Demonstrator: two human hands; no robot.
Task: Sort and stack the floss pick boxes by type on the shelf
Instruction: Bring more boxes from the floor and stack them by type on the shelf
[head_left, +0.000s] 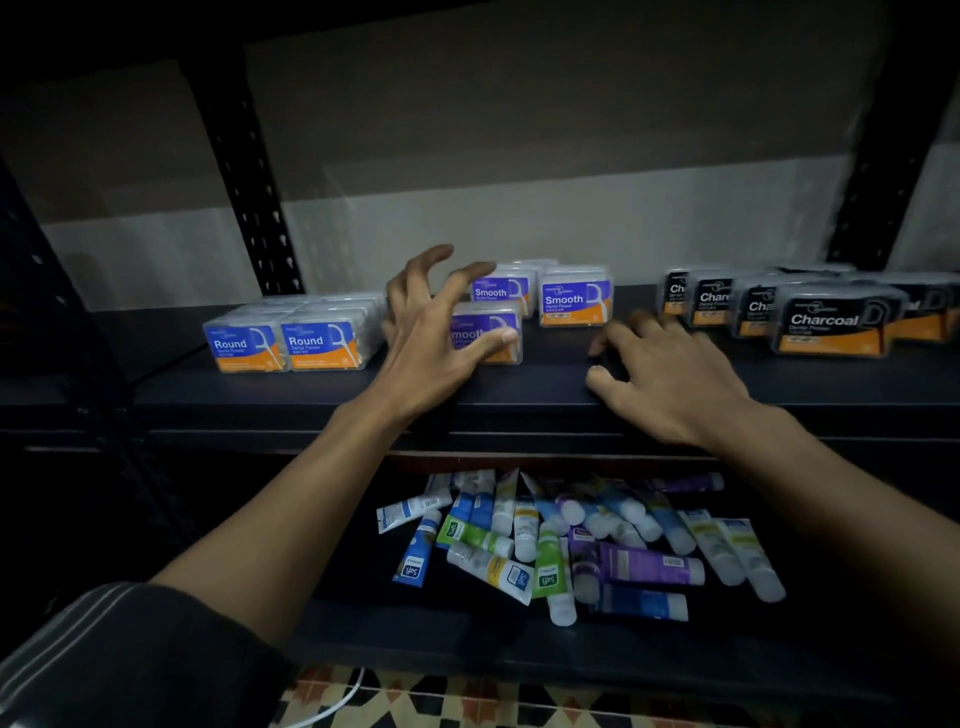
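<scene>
Three groups of floss pick boxes stand on the dark shelf (545, 387). Blue "Round" boxes (283, 343) sit at the left, purple "Smooth" boxes (574, 299) in the middle, black "Charcoal" boxes (831, 325) at the right. One Smooth box (491, 327) stands nearer the front edge. My left hand (436, 332) is spread wide just in front of it, thumb against its front face, fingers arched above its top. My right hand (670, 374) hovers low over the bare shelf between the Smooth and Charcoal groups, fingers loosely bent, holding nothing.
A pile of several toothpaste tubes (571, 535) lies on the lower shelf beneath my arms. Black perforated uprights (249, 208) frame the shelf at left and right. A patterned floor and a white cable (332, 701) show at the bottom.
</scene>
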